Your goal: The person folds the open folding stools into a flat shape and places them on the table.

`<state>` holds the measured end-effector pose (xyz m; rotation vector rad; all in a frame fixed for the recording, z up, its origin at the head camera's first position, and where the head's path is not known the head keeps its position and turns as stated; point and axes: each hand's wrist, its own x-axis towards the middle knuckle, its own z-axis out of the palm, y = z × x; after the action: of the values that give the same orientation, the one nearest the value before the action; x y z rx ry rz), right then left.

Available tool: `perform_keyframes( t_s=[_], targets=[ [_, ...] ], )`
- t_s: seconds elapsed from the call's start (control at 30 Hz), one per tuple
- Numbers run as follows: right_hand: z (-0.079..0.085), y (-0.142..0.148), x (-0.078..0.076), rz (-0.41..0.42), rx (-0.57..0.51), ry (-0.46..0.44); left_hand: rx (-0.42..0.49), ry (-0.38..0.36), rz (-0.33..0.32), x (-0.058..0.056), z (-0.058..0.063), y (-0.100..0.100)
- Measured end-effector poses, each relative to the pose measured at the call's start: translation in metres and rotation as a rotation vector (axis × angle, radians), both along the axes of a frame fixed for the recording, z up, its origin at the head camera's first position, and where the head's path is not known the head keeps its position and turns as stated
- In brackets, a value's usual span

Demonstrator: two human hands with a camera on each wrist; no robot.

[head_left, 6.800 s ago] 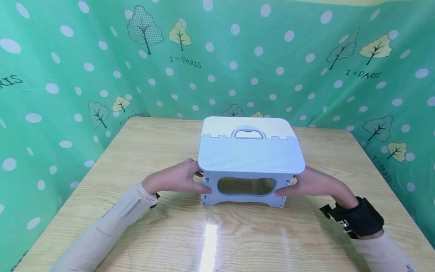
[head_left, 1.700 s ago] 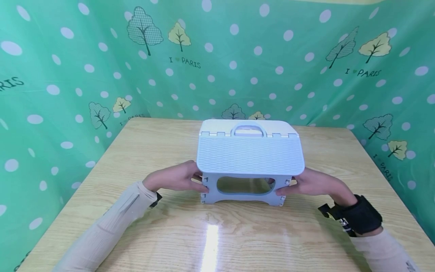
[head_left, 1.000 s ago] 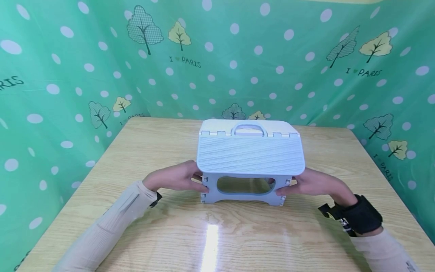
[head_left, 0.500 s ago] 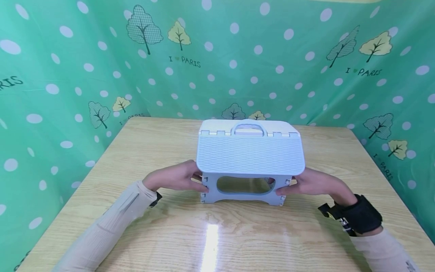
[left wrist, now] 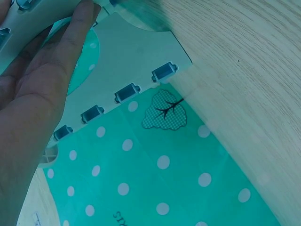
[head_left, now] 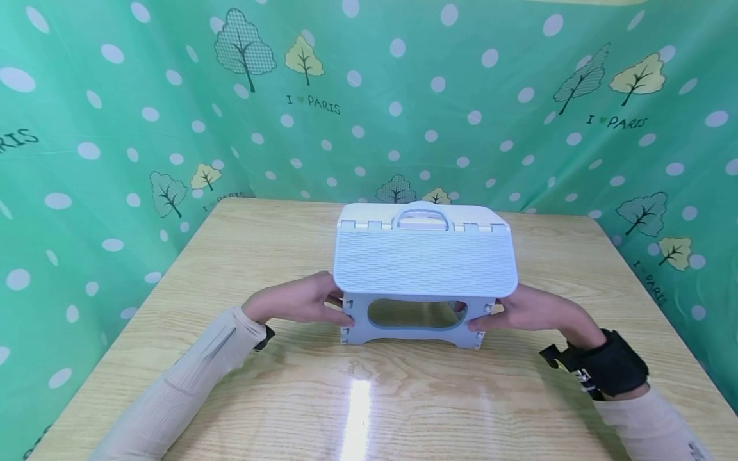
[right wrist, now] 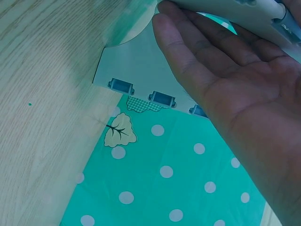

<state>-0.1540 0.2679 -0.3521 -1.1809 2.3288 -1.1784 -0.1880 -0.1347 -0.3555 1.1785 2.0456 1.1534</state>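
A folding step stool (head_left: 425, 259), light blue with a white rear half of the seat, stands upright on the table in the head view. Its seat is bent into a low ridge along the middle seam, where a blue carry handle (head_left: 423, 211) stands up. From the left side my left hand (head_left: 300, 299) grips the stool, its thumb on the front leg panel (head_left: 415, 334). My right hand (head_left: 533, 307) holds the opposite side likewise. Both wrist views show fingers reaching in between the front and rear leg panels; the seat hides them in the head view.
The wooden table (head_left: 277, 384) extends around the stool, with a bright light reflection in front of it. Behind and to both sides hangs a green dotted curtain (head_left: 369, 115). A black strap (head_left: 611, 368) circles the right wrist.
Since the oldest frame the stool's flat seat has bent along its middle seam, with both halves now sloping. Over the last second or so, stool and hands have hardly moved.
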Motion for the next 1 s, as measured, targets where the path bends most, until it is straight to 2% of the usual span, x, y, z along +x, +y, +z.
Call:
perform_keyframes(
  t_s=[0.47, 1.0],
  targets=[
    [-0.0012, 0.0, -0.0001, 0.03, -0.004, -0.023, 0.002, -0.001, -0.007, -0.0002, -0.0005, -0.0001],
    [-0.0012, 0.0001, 0.0004, 0.022, 0.008, -0.014, -0.006, -0.024, 0.001, -0.0005, -0.0023, 0.0]
  ],
)
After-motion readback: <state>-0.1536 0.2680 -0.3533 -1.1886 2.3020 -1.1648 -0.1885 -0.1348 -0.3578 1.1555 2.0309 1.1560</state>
